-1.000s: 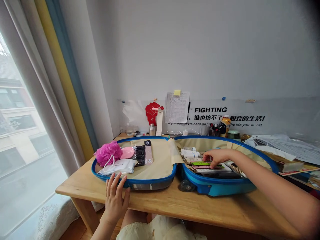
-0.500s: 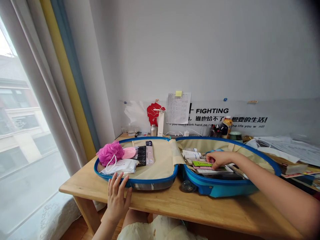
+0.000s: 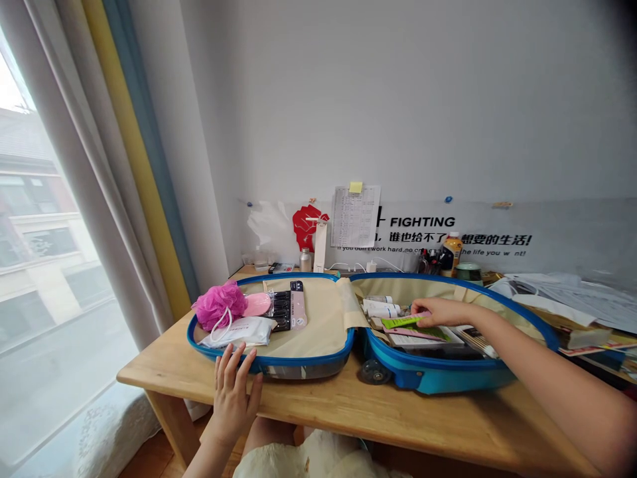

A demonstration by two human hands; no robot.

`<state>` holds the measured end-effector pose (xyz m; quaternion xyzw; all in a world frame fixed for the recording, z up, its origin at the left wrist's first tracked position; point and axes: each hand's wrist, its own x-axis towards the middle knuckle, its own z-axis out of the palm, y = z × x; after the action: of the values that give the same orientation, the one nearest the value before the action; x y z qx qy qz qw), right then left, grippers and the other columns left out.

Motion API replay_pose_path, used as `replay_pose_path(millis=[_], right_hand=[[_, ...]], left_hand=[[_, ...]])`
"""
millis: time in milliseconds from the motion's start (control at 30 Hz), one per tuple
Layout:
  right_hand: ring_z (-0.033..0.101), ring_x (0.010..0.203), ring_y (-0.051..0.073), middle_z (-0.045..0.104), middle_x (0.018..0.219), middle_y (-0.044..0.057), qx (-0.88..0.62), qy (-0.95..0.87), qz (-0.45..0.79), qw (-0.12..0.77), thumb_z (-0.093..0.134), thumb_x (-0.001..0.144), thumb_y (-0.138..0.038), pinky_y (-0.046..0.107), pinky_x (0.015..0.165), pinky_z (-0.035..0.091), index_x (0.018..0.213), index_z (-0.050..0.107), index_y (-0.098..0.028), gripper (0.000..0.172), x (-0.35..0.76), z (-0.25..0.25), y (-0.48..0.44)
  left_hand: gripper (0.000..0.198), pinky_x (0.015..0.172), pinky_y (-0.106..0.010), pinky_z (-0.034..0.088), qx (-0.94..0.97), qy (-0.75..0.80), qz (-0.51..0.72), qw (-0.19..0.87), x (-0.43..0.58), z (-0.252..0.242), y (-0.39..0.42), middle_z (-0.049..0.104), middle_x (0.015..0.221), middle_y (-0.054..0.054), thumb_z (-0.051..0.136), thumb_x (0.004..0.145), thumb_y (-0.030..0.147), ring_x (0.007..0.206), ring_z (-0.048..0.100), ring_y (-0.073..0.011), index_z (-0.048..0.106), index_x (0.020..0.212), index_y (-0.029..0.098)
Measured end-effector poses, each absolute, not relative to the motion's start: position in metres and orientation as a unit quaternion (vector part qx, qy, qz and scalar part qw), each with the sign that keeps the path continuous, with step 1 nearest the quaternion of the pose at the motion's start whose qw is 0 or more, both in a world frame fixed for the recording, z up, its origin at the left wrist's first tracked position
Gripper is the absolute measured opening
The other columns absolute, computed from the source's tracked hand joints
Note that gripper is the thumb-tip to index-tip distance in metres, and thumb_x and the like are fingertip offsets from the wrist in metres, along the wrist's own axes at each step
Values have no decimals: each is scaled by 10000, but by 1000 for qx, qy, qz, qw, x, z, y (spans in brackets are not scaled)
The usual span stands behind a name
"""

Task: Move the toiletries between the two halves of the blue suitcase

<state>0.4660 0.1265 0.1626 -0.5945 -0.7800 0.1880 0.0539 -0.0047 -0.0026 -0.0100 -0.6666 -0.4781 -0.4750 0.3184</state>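
Bright-green slim flat packet (image 3: pixel 401 322), tilted, right half of your blue suitcase (image 3: pixel 450 379); your right hand (image 3: pixel 438 312) has a narrow grip on it. Looks like lifting, so next wants steadiness. Left hand (image 3: pixel 235 388): loosely spread.

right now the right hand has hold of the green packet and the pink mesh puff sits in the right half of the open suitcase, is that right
Not quite: the pink mesh puff sits in the left half of the open suitcase, as the head view shows. The right hand does have hold of the green packet.
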Motion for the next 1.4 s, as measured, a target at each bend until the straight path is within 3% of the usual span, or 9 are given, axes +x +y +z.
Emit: replay_pose_path(millis=[167, 267, 500, 700, 867, 1100, 1400], right_hand=[[548, 719, 193, 625, 859, 73, -583, -778, 183, 147, 539, 742, -648, 328, 653, 415, 1043, 593, -210, 535, 452, 186, 130], [570, 778, 196, 646, 937, 83, -527, -814, 165, 181, 458, 807, -638, 322, 685, 437, 1226, 572, -190, 624, 407, 198, 127], [629, 850, 203, 712, 921, 40, -404, -897, 166, 65, 685, 754, -367, 303, 777, 470, 1010, 731, -247, 287, 265, 186, 116], [671, 913, 240, 740, 975, 52, -381, -914, 138, 2, 700, 799, -302, 323, 801, 495, 966, 742, -255, 179, 208, 164, 120], [666, 973, 218, 730, 1062, 57, -386, -914, 120, -17, 668, 849, -308, 316, 832, 507, 1030, 712, -274, 189, 193, 150, 118], [628, 1017, 161, 664, 1162, 62, -388, -913, 116, -51, 575, 940, -420, 380, 928, 530, 1079, 662, -207, 269, 191, 146, 121], [648, 990, 213, 714, 1107, 91, -485, -868, 91, 55, 550, 898, -424, 347, 889, 497, 1132, 673, -212, 340, 308, 212, 151]], left_hand=[[599, 1231, -523, 204, -666, -480, -474, 318, -4, -10, -3, 470, 1464, -129, 503, 953, 179, 1502, 251, -283, 326, 1520, 259], [609, 1236, -511, 194, -665, -478, -475, 320, -4, -10, -3, 463, 1472, -131, 506, 953, 177, 1507, 241, -270, 319, 1527, 257], [652, 1244, -491, 168, -670, -472, -472, 324, -4, -10, -3, 421, 1513, -128, 510, 948, 155, 1519, 209, -248, 283, 1551, 255], [649, 1246, -484, 163, -670, -470, -473, 327, -4, -10, -2, 424, 1515, -126, 507, 948, 157, 1519, 210, -250, 286, 1551, 246], [641, 1241, -504, 179, -667, -474, -475, 324, -3, -10, -2, 439, 1508, -123, 505, 949, 165, 1514, 223, -261, 291, 1547, 257], [622, 1242, -490, 182, -667, -473, -472, 329, -3, -10, -3, 461, 1482, -135, 508, 947, 164, 1513, 228, -258, 316, 1533, 240], [624, 1244, -489, 173, -668, -474, -474, 323, -4, -12, -2, 452, 1489, -133, 516, 942, 158, 1515, 222, -256, 321, 1529, 242]])
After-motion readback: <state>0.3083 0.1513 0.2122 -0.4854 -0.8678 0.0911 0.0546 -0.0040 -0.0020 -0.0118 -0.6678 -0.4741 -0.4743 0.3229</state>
